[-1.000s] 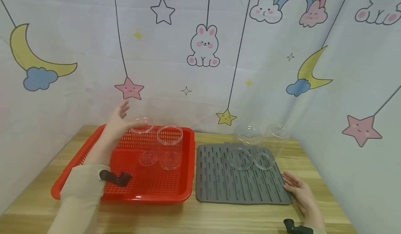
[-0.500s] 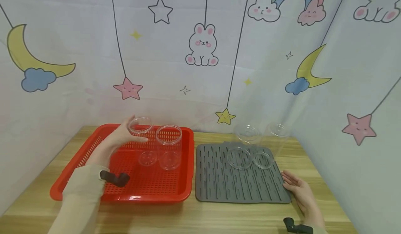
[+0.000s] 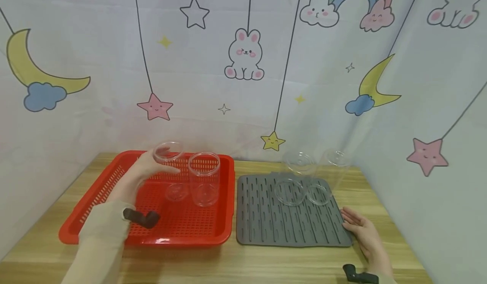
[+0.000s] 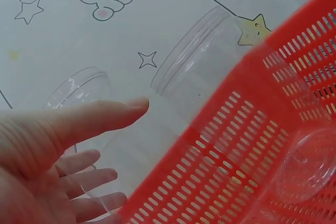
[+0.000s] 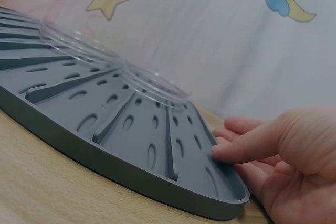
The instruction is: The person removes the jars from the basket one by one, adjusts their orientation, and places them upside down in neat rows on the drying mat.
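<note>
In the head view, my left hand [image 3: 146, 165] is at a tall clear cup [image 3: 168, 159] that stands in the red basket [image 3: 152, 241]. Its thumb lies across the front of the cup, and the fingers reach round the far side, seen through the wall in the left wrist view. Beside it a second clear cup [image 3: 204, 180] stands upright. At the right edge of the grey ridged drying mat [image 3: 262, 233] rests my right hand [image 3: 365, 233]. In the right wrist view its thumb [image 5: 236, 148] touches the mat's rim, with relaxed fingers along the outer side.
Two clear cups, one left [image 3: 291, 187] and one right [image 3: 323, 182], stand upside down towards the back of the mat. Basket and mat lie side by side on a wood-grain table [image 3: 262, 265]. A printed white curtain [image 3: 213, 85] hangs close behind and at both sides.
My left hand has come down from above the basket's back rim and closed in round the left cup, which has shifted slightly left. The right hand has stayed at the mat's edge.
</note>
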`<state>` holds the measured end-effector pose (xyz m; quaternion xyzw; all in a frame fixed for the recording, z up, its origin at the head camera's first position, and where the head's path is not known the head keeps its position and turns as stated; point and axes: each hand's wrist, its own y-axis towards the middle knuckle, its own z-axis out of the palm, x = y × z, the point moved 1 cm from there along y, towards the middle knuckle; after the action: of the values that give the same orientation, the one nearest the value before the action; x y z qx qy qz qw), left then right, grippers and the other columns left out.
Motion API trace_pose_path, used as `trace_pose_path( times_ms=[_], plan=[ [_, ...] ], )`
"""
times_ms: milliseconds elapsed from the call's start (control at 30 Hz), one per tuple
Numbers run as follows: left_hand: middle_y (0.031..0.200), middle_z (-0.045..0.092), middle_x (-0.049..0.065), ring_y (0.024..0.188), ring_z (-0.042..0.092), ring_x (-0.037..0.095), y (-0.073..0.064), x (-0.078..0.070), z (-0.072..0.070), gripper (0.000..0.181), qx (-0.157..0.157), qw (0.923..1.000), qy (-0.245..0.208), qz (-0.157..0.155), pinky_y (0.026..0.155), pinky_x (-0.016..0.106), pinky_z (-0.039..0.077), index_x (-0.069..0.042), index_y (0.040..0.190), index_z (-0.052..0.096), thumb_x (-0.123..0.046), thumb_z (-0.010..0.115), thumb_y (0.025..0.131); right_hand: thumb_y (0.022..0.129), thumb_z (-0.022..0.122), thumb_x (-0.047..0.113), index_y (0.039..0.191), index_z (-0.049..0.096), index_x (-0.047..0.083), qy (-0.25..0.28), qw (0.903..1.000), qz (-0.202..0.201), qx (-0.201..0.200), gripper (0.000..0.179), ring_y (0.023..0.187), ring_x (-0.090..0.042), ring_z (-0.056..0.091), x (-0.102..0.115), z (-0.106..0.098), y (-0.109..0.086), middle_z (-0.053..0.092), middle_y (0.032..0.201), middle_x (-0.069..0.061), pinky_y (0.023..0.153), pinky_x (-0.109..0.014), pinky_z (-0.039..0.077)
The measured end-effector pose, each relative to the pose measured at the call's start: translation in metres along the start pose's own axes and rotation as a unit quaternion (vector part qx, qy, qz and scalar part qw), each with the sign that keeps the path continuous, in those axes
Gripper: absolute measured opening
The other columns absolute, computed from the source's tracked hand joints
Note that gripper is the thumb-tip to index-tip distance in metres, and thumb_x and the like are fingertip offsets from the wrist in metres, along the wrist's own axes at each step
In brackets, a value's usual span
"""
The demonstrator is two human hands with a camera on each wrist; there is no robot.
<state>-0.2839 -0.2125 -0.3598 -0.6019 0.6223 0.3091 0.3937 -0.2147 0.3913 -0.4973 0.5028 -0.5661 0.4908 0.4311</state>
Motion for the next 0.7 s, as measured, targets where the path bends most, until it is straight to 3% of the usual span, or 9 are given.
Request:
trace_pose_path(
  times_ms=[267,467,600,700],
  plan=[
    [0.155,0.031,0.018,0.135,0.036,0.041,-0.012,-0.010,-0.004,0.101,-0.056,0.9975,-0.042,-0.006,0.107,0.062,0.038,-0.011,0.155,0.022,-0.033,0.083,0.077,0.096,0.054,-0.001,0.148,0.016,-0.016,0.021,0.9994,0.023,-0.018,0.066,0.097,0.016,0.056,0.009,0.005,-0.001,0.060,0.103,0.025,0.088,-0.008,0.048],
    [0.159,0.030,0.012,0.137,0.037,0.038,-0.029,-0.025,-0.003,0.101,-0.114,0.9890,-0.094,-0.003,0.107,0.059,0.040,-0.021,0.156,0.022,-0.035,0.083,0.077,0.100,0.052,0.011,0.150,0.017,-0.011,0.007,0.9970,0.051,-0.058,0.065,0.090,0.015,0.058,0.026,0.009,-0.004,0.057,0.091,0.032,0.085,-0.009,0.049],
    [0.159,0.030,0.009,0.137,0.038,0.036,-0.041,-0.037,0.001,0.100,-0.155,0.9815,-0.112,0.005,0.107,0.057,0.042,-0.027,0.155,0.024,-0.034,0.084,0.076,0.100,0.055,0.014,0.150,0.025,-0.006,-0.018,0.9954,0.026,-0.091,0.062,0.088,0.018,0.055,0.044,0.010,-0.010,0.055,0.090,0.038,0.081,-0.008,0.049],
    [0.158,0.032,0.009,0.137,0.038,0.035,-0.049,-0.047,0.003,0.096,-0.184,0.9764,-0.109,0.029,0.107,0.055,0.041,-0.027,0.154,0.028,-0.028,0.085,0.076,0.100,0.056,0.016,0.140,0.042,0.007,-0.027,0.9927,-0.019,-0.116,0.043,0.089,0.018,0.055,0.059,0.011,-0.015,0.056,0.094,0.037,0.078,-0.007,0.049]
  ],
)
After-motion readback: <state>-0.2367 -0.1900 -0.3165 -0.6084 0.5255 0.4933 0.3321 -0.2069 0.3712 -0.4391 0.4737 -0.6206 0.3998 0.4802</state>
